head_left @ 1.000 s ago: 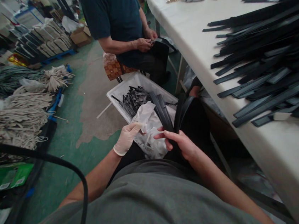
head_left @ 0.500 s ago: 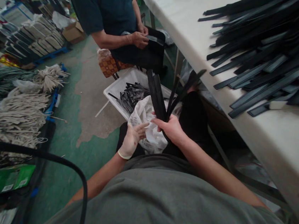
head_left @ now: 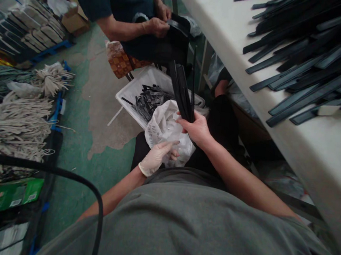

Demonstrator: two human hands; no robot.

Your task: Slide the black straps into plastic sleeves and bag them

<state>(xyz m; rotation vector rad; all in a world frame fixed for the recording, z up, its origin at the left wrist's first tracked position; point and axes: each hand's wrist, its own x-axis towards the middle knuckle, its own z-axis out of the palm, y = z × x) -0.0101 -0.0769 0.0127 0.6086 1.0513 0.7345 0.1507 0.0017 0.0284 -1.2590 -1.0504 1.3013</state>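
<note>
My right hand (head_left: 199, 128) is wrapped round the lower end of a bundle of black strips (head_left: 181, 89), which point up and away from me. One thin strip stands a little apart from the others. My left hand (head_left: 156, 157), in a pale glove with some fingertips bare, is beside the white plastic bag (head_left: 166, 121) in my lap. Its fingers are stretched out and hold nothing; whether they touch the bag I cannot tell. Just beyond the bag, a white bin (head_left: 128, 95) holds many small black pieces (head_left: 151, 101).
A white-covered table (head_left: 280, 151) on the right bears a large pile of black strips (head_left: 312, 57). Ahead sits a co-worker (head_left: 125, 1) handling a dark strip. Bundled cords (head_left: 15, 123) lie on the left, and a black cable (head_left: 70, 176) crosses the lower left.
The strips in my right hand have come together from a spread fan into a tighter bundle. My left hand has turned from palm up to fingers pointing right. The view has shifted slightly.
</note>
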